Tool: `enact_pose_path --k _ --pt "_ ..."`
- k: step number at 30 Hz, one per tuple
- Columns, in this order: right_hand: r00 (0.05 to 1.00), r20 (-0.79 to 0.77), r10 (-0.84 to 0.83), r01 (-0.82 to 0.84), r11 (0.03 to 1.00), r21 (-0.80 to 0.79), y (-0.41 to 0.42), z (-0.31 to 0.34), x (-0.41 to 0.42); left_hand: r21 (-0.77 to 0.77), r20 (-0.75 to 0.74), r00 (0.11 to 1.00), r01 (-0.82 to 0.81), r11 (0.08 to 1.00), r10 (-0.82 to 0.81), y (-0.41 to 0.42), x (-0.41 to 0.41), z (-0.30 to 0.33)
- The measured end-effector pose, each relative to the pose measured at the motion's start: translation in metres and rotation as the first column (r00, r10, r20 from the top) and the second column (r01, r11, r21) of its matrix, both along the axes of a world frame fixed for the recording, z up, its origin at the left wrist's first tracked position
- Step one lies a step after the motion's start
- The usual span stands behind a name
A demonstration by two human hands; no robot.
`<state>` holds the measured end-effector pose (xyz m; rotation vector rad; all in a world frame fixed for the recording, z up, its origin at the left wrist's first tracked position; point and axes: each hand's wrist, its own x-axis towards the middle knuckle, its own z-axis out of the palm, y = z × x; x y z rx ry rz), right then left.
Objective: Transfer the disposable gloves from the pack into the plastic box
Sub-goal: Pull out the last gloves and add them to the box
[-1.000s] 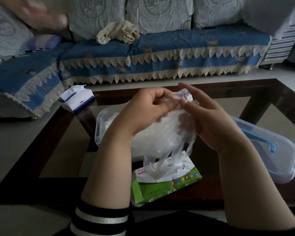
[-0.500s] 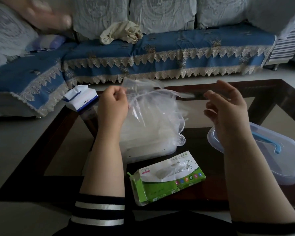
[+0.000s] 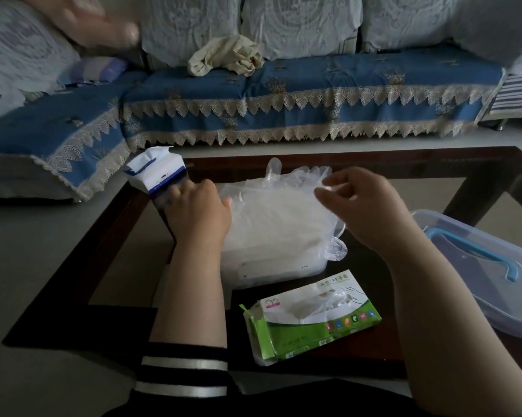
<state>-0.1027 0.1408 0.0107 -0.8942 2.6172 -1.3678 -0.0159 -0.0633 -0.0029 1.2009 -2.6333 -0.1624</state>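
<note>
I read "PE" on the green glove pack [image 3: 312, 317], the rest too small. The plastic box [image 3: 271, 266] brims with clear gloves [image 3: 280, 212] — left hand [image 3: 198, 212] presses them, fingers apparently curled; right hand [image 3: 362, 206] pinches one.

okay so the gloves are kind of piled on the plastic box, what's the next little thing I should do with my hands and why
Probably press the glove pile down into the plastic box with your left hand. The gloves mound above the rim and some spill over its right side, while the lid lies off to the right. Your right hand pinches the top glove's edge and could tuck it in.
</note>
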Motion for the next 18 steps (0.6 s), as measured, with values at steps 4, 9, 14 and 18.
enact_pose_path --k 4,9,14,18 --pt "0.990 0.088 0.113 -0.140 0.902 0.409 -0.024 0.010 -0.001 0.036 -0.035 0.980 0.198 0.979 -0.197 0.008 0.003 0.025" --pt "0.949 0.208 0.235 -0.311 0.610 0.729 -0.081 0.009 -0.011 0.477 0.181 0.902 0.269 0.837 -0.392 0.014 -0.009 0.008" --pt "0.929 0.219 0.299 -0.320 0.347 0.882 -0.107 -0.005 -0.024 0.521 0.240 0.884 0.232 0.821 -0.402 0.001 -0.021 -0.017" --pt "0.898 0.341 0.278 -0.418 0.296 0.859 -0.112 -0.026 -0.028 0.538 0.276 0.883 0.186 0.822 -0.380 0.001 -0.024 -0.027"
